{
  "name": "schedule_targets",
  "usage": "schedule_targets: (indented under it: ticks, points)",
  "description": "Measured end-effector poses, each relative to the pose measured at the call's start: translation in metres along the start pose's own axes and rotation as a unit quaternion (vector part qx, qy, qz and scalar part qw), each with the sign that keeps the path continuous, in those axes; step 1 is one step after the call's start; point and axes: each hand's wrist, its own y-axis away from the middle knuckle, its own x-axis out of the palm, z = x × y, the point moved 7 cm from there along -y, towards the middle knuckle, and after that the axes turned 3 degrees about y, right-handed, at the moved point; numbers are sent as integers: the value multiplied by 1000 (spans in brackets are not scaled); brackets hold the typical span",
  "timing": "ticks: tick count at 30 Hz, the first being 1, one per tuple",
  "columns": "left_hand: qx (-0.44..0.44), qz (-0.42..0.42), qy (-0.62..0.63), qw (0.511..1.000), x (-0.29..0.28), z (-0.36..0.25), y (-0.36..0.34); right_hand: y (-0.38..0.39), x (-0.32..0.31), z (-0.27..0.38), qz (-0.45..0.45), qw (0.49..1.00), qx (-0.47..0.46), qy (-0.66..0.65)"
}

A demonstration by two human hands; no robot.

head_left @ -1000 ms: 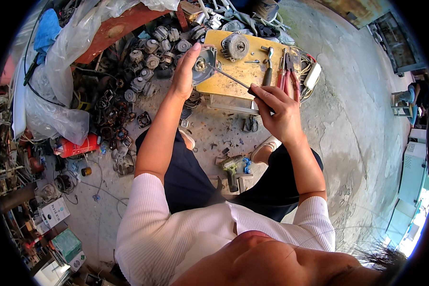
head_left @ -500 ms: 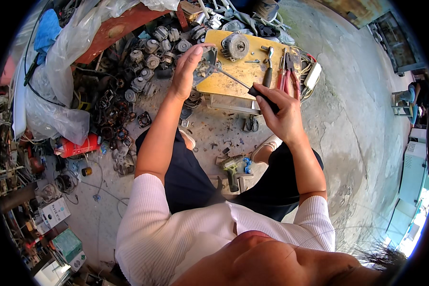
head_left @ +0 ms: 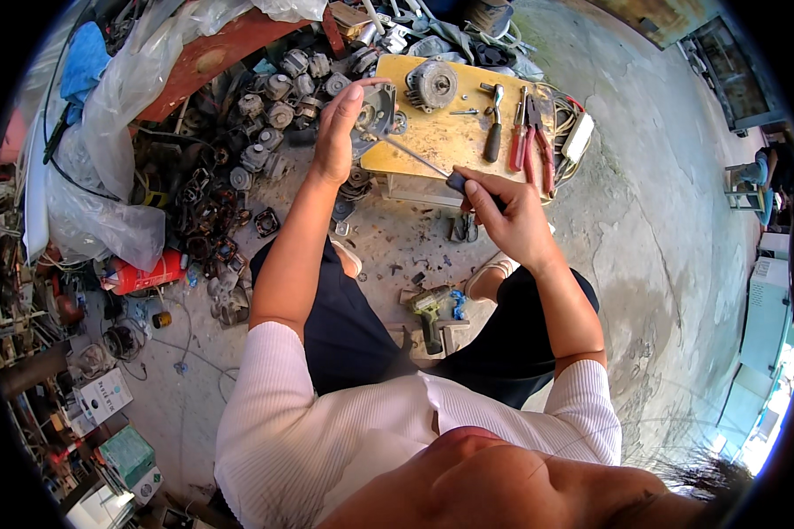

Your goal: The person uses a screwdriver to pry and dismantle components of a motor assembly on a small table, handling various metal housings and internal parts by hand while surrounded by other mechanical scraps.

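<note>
My left hand grips a grey metal motor end cover at the left edge of a yellow tabletop. Its fingers curl over the far side and are partly hidden. In my right hand, closed round the dark handle, is a screwdriver slanting up and left. The tip of its shaft reaches into the end cover. A round electric motor rests on the tabletop beside the cover. To its right lie a ratchet wrench, a small bolt and red-handled pliers.
Many old motors are heaped on the floor to the left, near a red fire extinguisher. Between my feet lies a green cordless drill. A white power strip with cables hangs at the table's right side.
My right hand has shifted a little down and left, and its grip on the screwdriver handle has turned. The end cover has tilted slightly in my left hand.
</note>
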Motion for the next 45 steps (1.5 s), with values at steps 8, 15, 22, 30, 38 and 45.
schedule_targets:
  ticks: [8, 15, 22, 30, 38, 45]
  points:
    - [-21, -5, 68, 997, 0, 4, -1, 0, 4, 4, -9, 1000, 8, 5]
    - [-10, -14, 57, 998, -1, 3, -1, -1, -3, 4, -39, 999, 2, -12]
    - [-22, -34, 141, 989, 7, 0, 0, 0, 6, 4, -26, 1000, -2, -17]
    - [-31, -34, 125, 991, -1, 7, -3, -1, 8, 5, -14, 1000, 2, -23]
    - [-66, -86, 108, 988, 1, 13, 1, -1, 5, 16, -83, 987, -102, 90]
    - [-34, -141, 102, 984, -4, 15, 2, 1, 9, 19, -96, 979, -139, 110]
